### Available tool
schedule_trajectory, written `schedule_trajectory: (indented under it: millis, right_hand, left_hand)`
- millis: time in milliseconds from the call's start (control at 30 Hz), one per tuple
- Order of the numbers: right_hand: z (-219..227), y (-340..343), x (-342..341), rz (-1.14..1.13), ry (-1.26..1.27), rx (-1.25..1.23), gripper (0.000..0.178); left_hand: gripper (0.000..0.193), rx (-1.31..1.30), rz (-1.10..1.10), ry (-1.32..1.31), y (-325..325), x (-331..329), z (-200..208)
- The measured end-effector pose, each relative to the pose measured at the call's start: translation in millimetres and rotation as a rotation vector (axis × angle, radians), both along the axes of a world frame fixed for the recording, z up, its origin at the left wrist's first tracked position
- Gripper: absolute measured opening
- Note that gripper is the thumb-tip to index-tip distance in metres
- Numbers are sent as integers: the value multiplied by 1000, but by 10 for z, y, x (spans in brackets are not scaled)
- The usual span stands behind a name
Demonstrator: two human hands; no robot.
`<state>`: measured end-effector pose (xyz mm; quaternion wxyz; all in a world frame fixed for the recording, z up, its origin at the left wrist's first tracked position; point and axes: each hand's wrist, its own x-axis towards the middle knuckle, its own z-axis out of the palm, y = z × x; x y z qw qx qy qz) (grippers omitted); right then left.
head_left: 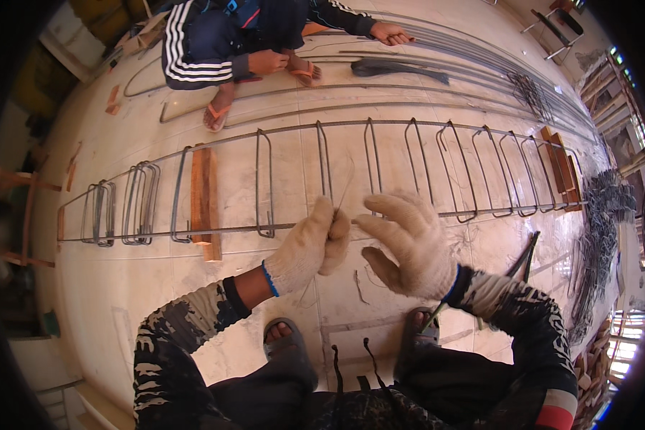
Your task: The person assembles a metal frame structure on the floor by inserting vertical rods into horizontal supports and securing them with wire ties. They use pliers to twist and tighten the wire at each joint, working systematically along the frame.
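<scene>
My left hand (304, 247), in an off-white knitted glove, pinches a thin tie wire (348, 183) between thumb and fingers. One end of the wire sticks up past the fingertips. Beside it my right hand (408, 247), gloved alike, has its fingers apart with nothing visible in them. Both hands are over the near long steel bar (158, 233) of a rebar cage. Bent rectangular stirrups (269, 186) hang along the cage, bunched at the left and spaced out toward the right. The hands hide part of the near bar.
Wooden blocks (205, 190) (567, 172) prop the cage. Beyond it a co-worker (201, 46) squats near long rebars (473, 50) and a black bundle (398, 69). Steel pieces (596, 244) are heaped at right. A short wire scrap (360, 287) lies between my feet.
</scene>
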<state>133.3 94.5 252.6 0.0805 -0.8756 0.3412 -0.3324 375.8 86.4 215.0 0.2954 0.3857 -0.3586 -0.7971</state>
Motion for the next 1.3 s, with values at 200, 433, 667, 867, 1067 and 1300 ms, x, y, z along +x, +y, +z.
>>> schedule_trajectory:
  millis: [200, 433, 667, 867, 1067, 1300]
  right_hand:
    - [-158, -372, -10, 296, 288, -55, 59]
    - [-539, -58, -90, 362, 485, 323, 32]
    - [-401, -2, -136, 371, 459, 426, 30]
    - [-371, 47, -184, 372, 566, 404, 39]
    - [-492, 63, -160, 422, 606, 509, 54]
    - [-687, 151, -185, 317, 673, 527, 49]
  left_hand:
    - [60, 280, -269, -60, 138, -42, -207]
    - [55, 450, -347, -67, 506, 30, -368]
    - [50, 439, -410, -31, 493, 39, -447]
    - [48, 504, -417, -24, 465, 91, -500]
    - [43, 497, -442, -81, 529, 123, -427]
    - [48, 584, -409, -33, 521, 104, -607]
